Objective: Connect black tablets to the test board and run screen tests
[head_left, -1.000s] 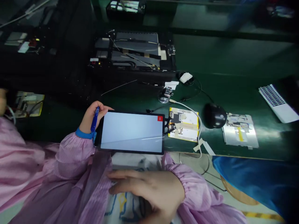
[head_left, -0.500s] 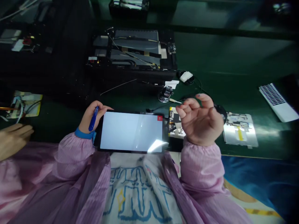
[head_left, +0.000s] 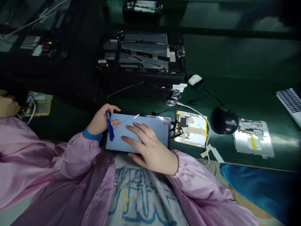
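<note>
A lit tablet screen [head_left: 160, 133] in a black frame rests tilted at the bench's front edge, close to my body. My left hand [head_left: 98, 121] grips its left end, thumb lying on the glass, with a blue pen [head_left: 109, 125] tucked upright in the same hand. Across the screen's middle lies my right hand [head_left: 152, 149], fingers spread and holding nothing. Black ribbon cables [head_left: 173, 127] lead from the screen's right side to a board with a white-and-yellow battery pack [head_left: 191, 127].
Just right are a black dome-shaped device [head_left: 225, 121] and a silver metal plate [head_left: 254, 138]. A white cable [head_left: 198, 110] curves around the pack. Black trays [head_left: 143, 77] of parts fill the back. At far left, a co-worker's hand [head_left: 8, 105] is beside another board [head_left: 43, 103].
My right hand has come down from the raised position at right onto the screen, fingers spread. My left thumb now lies on the glass. The co-worker's hand has moved up and away.
</note>
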`<control>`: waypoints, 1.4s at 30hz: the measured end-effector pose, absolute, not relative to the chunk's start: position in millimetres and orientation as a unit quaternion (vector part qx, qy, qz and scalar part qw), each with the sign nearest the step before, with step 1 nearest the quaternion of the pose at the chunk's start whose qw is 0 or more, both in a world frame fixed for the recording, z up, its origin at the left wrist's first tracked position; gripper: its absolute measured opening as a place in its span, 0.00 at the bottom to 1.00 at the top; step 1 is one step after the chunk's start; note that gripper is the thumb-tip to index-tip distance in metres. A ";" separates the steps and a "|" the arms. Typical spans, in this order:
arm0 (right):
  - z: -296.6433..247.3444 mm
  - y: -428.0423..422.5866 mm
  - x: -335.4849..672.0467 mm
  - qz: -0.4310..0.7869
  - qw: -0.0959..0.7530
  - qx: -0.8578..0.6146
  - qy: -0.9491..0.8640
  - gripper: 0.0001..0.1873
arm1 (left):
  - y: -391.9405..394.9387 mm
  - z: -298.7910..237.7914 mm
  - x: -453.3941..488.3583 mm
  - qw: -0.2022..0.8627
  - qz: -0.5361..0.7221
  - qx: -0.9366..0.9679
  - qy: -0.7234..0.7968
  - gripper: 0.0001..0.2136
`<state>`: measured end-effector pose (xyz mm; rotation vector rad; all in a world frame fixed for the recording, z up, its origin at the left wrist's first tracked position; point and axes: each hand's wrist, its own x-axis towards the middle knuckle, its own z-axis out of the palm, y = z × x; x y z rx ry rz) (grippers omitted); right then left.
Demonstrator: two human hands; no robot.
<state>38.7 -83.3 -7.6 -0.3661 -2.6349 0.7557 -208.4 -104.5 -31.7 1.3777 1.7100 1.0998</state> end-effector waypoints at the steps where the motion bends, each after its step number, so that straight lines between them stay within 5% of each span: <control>1: -8.8 -83.4 38.0 0.267 0.199 -0.140 -0.932 0.25 | -105.0 -31.8 -208.4 0.334 0.419 0.536 0.652 0.20; 7: -18.0 -83.6 25.3 0.262 0.290 -0.130 -0.911 0.28 | -105.7 -31.9 -208.1 0.329 0.405 0.568 0.636 0.22; 13: -21.5 -74.7 20.5 0.302 0.347 -0.109 -0.881 0.16 | -105.2 -31.6 -208.6 0.315 0.400 0.584 0.632 0.19; 22: -14.2 5.2 98.2 0.487 0.598 -0.354 -0.529 0.04 | -106.1 -31.6 -208.7 0.319 0.404 0.563 0.646 0.14; 32: -41.8 67.7 125.3 0.574 0.610 -0.368 -0.403 0.10 | -106.5 -33.2 -208.9 0.321 0.410 0.566 0.639 0.10; 42: -42.3 38.9 114.8 0.572 0.610 -0.339 -0.431 0.13 | -111.3 -39.2 -208.5 0.316 0.446 0.577 0.606 0.12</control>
